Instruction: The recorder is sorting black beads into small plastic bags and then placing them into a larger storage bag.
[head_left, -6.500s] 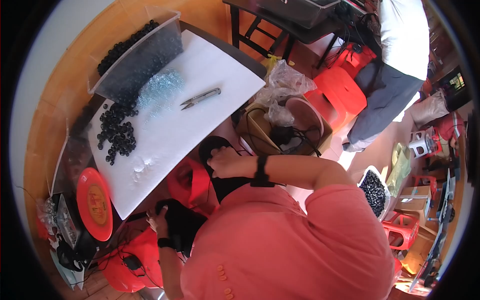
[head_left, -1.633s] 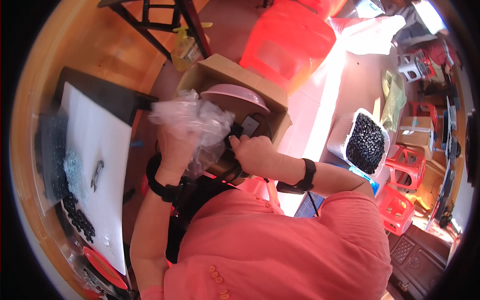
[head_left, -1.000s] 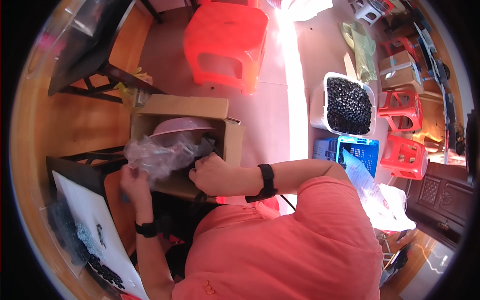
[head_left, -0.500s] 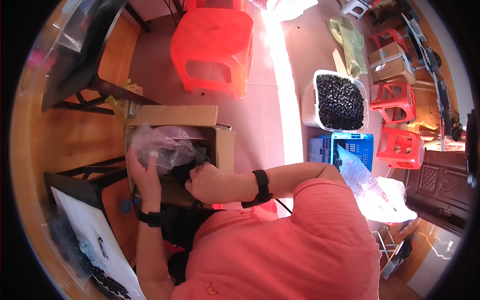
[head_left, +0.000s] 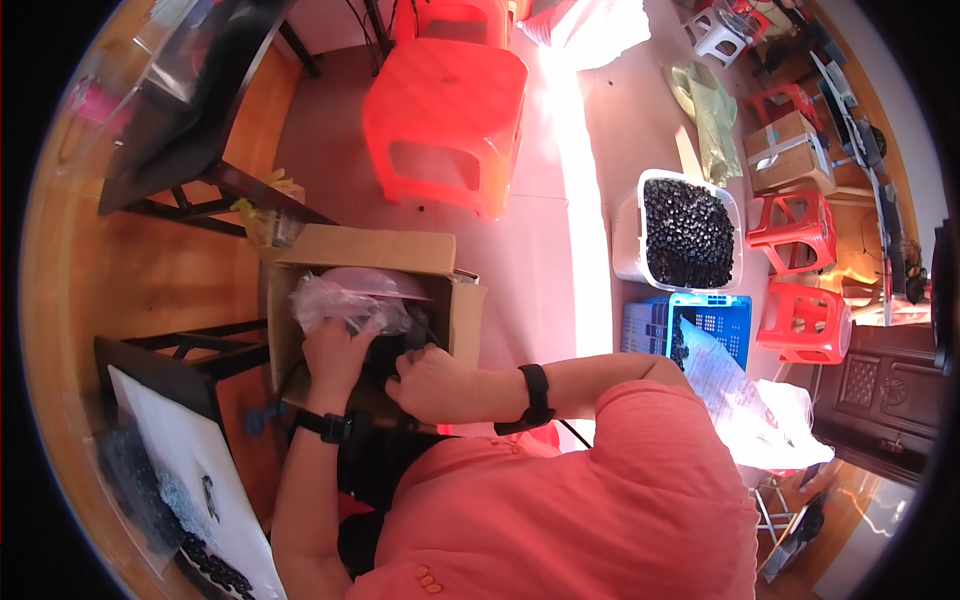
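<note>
An open cardboard box stands in front of me, holding a pinkish bowl-like thing, a crumpled clear plastic bag and something dark low down. My left hand reaches into it from the near side, its fingers closed into the plastic bag. Close by on the right, my right hand is curled like a fist over the dark part inside the box. Whatever its fingers grip is hidden.
A red plastic stool stands beyond the box. To the right are a white tub full of small black pieces, a blue crate with a plastic bag, and more red stools. At left is a black-framed table with a white board.
My left hand has moved from the bag's left side in over it, pressing it down, its fingers now closing. My right hand stays curled beside it. The whole view has shifted slightly.
</note>
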